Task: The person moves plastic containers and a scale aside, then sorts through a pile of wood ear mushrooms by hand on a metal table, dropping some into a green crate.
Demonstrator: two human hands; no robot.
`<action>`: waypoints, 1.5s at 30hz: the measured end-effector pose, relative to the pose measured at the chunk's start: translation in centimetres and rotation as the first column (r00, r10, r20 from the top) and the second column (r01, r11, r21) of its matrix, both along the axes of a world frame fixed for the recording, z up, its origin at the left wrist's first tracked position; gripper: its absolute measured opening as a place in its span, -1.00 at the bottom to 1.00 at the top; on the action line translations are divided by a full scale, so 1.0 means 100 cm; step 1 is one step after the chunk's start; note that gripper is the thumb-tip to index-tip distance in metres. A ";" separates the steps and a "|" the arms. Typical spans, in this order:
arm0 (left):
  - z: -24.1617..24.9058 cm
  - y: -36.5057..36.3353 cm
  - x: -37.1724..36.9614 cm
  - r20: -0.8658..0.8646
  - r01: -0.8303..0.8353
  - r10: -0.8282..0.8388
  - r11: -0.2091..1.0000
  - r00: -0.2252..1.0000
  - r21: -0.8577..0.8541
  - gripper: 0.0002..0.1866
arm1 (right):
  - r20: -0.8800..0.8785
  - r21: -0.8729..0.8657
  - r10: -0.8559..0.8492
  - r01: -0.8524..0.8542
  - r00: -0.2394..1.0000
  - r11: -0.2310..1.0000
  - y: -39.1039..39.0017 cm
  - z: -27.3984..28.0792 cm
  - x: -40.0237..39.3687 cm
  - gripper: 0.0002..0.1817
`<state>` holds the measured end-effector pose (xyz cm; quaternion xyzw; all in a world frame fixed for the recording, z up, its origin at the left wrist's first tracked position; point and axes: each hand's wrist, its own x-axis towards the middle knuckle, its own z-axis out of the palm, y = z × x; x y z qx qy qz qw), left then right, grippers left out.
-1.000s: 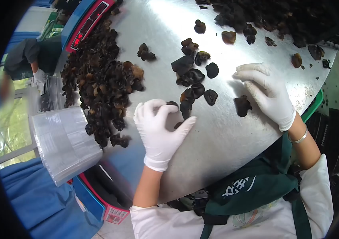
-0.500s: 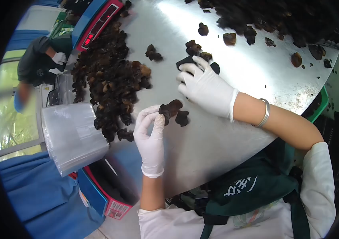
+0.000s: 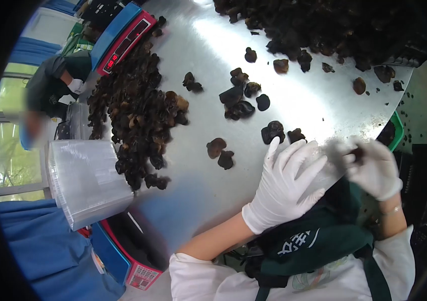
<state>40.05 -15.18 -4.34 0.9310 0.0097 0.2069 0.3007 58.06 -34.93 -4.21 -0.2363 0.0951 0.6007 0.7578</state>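
Observation:
My left hand (image 3: pixel 284 188), in a white glove, is over the metal table with its fingers spread. Its fingertips come right up to a dark wood ear mushroom (image 3: pixel 273 132) and a smaller wood ear piece (image 3: pixel 296 135). Farther right, at the table's edge, my gloved right hand (image 3: pixel 378 171) is partly smeared by motion, its fingers closed around a small dark wood ear mushroom (image 3: pixel 357 154). A brown wood ear piece (image 3: pixel 216 148) lies left of my left hand, beside a darker one (image 3: pixel 226 160). Several more form a loose cluster (image 3: pixel 238 95) beyond them.
A long heap of wood ears (image 3: pixel 141 113) runs along the left, and a larger pile (image 3: pixel 324 22) covers the back right. Clear plastic bags (image 3: pixel 88 180) stand by two red-and-blue scales (image 3: pixel 126 42). A green basket (image 3: pixel 398 131) sits below the right edge. Another person (image 3: pixel 53 83) works at far left.
My left hand has let go of the wood ear it pinched and moved right, opening out. My right hand has left the cluster for the table's right edge, now with a dark piece in it.

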 end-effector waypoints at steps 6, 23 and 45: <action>-0.035 0.060 0.035 -0.089 -0.233 0.280 0.907 0.956 0.351 -0.37 | 0.916 0.000 0.365 0.908 -0.169 0.419 -0.115 -0.002 0.067 -0.50; 0.006 0.093 -0.025 0.061 -0.246 0.241 0.895 0.969 0.372 -0.64 | 0.811 -0.203 0.119 -0.085 -0.574 0.975 0.238 -0.035 0.025 -0.81; -0.040 0.270 -0.015 -0.110 -0.472 0.849 0.390 0.517 0.791 -0.54 | 0.618 -0.001 0.245 0.311 -0.747 0.951 0.232 -0.033 0.114 -0.74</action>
